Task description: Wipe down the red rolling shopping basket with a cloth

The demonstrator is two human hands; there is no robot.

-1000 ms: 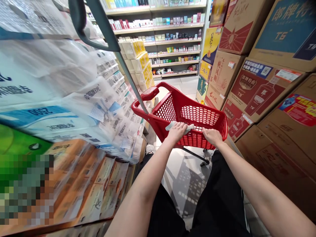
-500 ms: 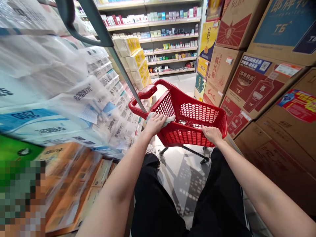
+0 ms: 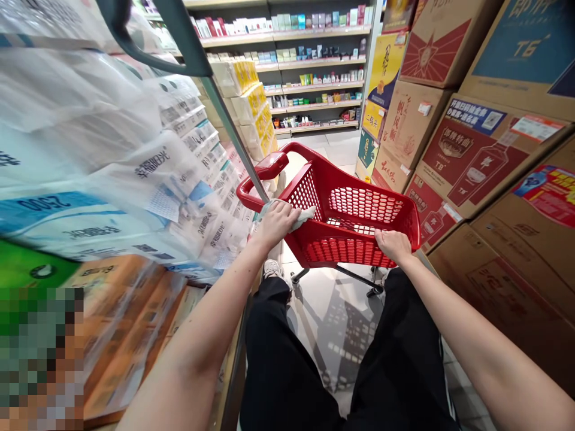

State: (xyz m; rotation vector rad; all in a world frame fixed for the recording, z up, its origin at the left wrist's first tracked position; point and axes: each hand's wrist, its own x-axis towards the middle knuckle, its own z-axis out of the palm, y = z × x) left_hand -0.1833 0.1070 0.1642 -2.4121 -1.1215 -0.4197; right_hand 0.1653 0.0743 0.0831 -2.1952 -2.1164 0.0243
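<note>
A red plastic shopping cart stands sideways in front of me on dark legs with small wheels. My left hand presses a pale cloth onto the cart's near rim, close to the handle end. The cloth sticks out past the fingers, and part of it is hidden under the palm. Toward the cart's other end, my right hand grips the near rim with its fingers curled over the edge. A grey pole with a dark looped handle rises from the cart's left end.
Plastic-wrapped paper packs are piled along the left, with orange packs below. Printed cartons are stacked high on the right. Shelves of small boxes and bottles stand at the back, beyond yellow-and-white packs. My legs straddle the tiled floor.
My left hand has slid slightly left along the rim with the cloth. My right hand stays on the rim. The view has shifted a little.
</note>
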